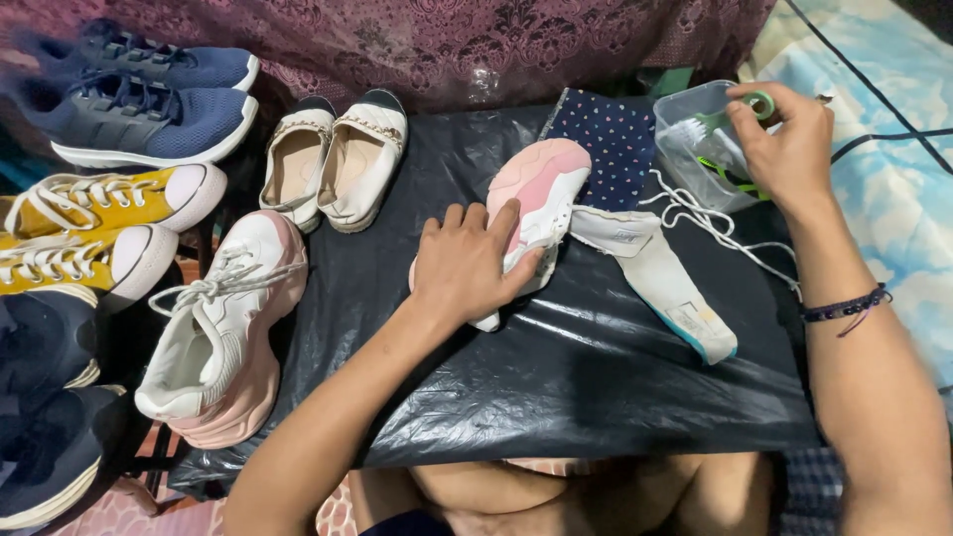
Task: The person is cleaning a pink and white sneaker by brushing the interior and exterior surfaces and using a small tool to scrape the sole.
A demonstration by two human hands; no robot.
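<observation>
Black plastic sheeting [596, 377] is spread over the desk, with a dark patterned cloth hung behind it and a row of shoes lined up at the left. At the middle of the sheeting a pink-and-white sneaker [541, 199] is laid sole up, its long axis running from the near left to the far right. It is pressed down by the left hand [465, 266], whose fingers [496, 223] are laid flat and slightly spread over the heel end. The toe end is left uncovered and points toward the far right. There, well apart from the sneaker, the right hand [789, 149] is held over a clear plastic tub [685, 124], and a green-handled brush [740, 111] is pinched between its thumb and fingertips. A white insole [660, 273] and a loose white lace [715, 223] are lying between the sneaker and the tub. The matching sneaker [223, 337] is standing upright at the near left.
</observation>
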